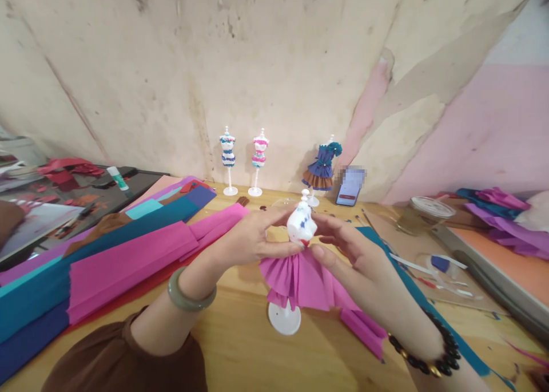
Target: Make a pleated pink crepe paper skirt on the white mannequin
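Note:
A small white dress-form mannequin (300,226), with blue and red specks on its torso, stands on a round white base (285,319) in front of me. A pleated pink crepe paper skirt (295,280) flares out from its waist. My left hand (268,232) holds the skirt's gathered top from the left, thumb at the waist and fingers behind the torso. From the right, my right hand (355,257) pinches the same gathered edge. A strip of pink crepe paper (364,329) trails from the skirt's right side to the table. My far fingertips are partly hidden.
Layered crepe paper sheets (132,266) cover the left side. Two small mannequins (229,151) and a dressed one (321,166) stand by the wall, beside a phone (350,186). A glue stick (117,178) lies left; a lidded plastic cup (424,214) and scraps are on the right.

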Demonstrator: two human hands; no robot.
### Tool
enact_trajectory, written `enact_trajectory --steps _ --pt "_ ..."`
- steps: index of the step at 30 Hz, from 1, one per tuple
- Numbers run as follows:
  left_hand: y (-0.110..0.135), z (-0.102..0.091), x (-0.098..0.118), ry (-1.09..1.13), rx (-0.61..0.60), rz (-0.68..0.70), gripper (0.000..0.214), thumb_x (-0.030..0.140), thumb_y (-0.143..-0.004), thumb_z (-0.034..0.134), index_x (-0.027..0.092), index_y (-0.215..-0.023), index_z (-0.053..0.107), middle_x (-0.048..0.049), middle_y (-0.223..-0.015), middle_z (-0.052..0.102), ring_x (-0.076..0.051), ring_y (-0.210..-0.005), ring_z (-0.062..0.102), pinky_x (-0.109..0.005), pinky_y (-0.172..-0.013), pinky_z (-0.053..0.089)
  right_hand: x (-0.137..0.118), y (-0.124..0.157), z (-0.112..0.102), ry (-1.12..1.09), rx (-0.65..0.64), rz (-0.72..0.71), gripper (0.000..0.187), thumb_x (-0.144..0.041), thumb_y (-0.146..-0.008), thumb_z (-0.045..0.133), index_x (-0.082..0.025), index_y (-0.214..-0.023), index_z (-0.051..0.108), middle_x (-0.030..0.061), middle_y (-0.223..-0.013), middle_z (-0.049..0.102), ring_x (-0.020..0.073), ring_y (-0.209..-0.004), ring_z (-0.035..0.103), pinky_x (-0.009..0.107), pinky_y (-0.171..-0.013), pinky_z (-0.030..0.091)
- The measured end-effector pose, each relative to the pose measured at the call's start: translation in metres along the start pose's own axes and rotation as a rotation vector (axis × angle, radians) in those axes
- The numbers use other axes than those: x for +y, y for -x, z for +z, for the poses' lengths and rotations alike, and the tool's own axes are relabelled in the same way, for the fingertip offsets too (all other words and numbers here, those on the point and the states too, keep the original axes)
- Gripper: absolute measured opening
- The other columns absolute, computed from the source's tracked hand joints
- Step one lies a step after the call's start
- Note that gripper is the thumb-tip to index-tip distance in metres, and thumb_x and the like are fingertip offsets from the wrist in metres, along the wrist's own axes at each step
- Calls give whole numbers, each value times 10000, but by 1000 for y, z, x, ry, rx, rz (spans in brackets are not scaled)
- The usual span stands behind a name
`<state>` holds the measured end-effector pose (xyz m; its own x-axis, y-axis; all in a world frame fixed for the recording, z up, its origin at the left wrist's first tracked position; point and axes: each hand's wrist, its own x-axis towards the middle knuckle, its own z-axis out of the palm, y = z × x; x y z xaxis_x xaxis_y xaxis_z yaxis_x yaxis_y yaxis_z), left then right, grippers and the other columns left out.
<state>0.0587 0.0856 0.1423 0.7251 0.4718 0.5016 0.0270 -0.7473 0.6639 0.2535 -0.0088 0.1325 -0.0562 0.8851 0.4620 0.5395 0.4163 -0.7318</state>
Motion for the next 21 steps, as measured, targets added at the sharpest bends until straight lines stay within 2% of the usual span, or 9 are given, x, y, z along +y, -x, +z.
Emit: enact_trajectory --steps 5,9,12,16,21 --pt "0 -5 4 -71 -31 34 494 361 -841 696 204 -1297 588 -85 -1222 689 -240 -1083 657 -361 -984 495 -4 2 -2 28 -24 -19 366 -421 -927 584 -282 -1265 586 40 -1155 718 223 -1037 678 406 -928 540" --pt "2 -5 6 -21 -24 -24 454 359 -843 701 196 -1259 624 -84 -1220 690 -236 -1101 650 -362 -1004 485 -5 2 -1 55 -56 28 411 -432 -895 618 -286 -1277 583 28 -1063 737 222 -985 693 396 -881 561" --pt "3 0 4 74 20 -117 589 379 -801 747 206 -1336 569 -89 -1233 680 -238 -1123 639 -363 -998 496 -7 0 -1 72 -65 79 447 -445 -855 645 -265 -1262 599 44 -1080 732 245 -1023 685 424 -900 552" --pt "4 8 -4 194 93 -178 830 392 -764 785 262 -1478 383 -90 -1234 676 -253 -1161 624 -389 -979 515 -9 -1 -3 79 -60 94 396 -429 -851 619 -236 -1196 631 61 -1075 734 248 -1020 683 437 -912 541" --pt "2 7 -6 167 50 -93 687 399 -818 735 227 -1427 468 -105 -1285 655 -267 -1191 610 -413 -1033 487 -8 -1 -2 77 -40 142 366 -410 -852 609 -239 -1175 631 64 -1098 729 240 -1003 685 434 -916 532"
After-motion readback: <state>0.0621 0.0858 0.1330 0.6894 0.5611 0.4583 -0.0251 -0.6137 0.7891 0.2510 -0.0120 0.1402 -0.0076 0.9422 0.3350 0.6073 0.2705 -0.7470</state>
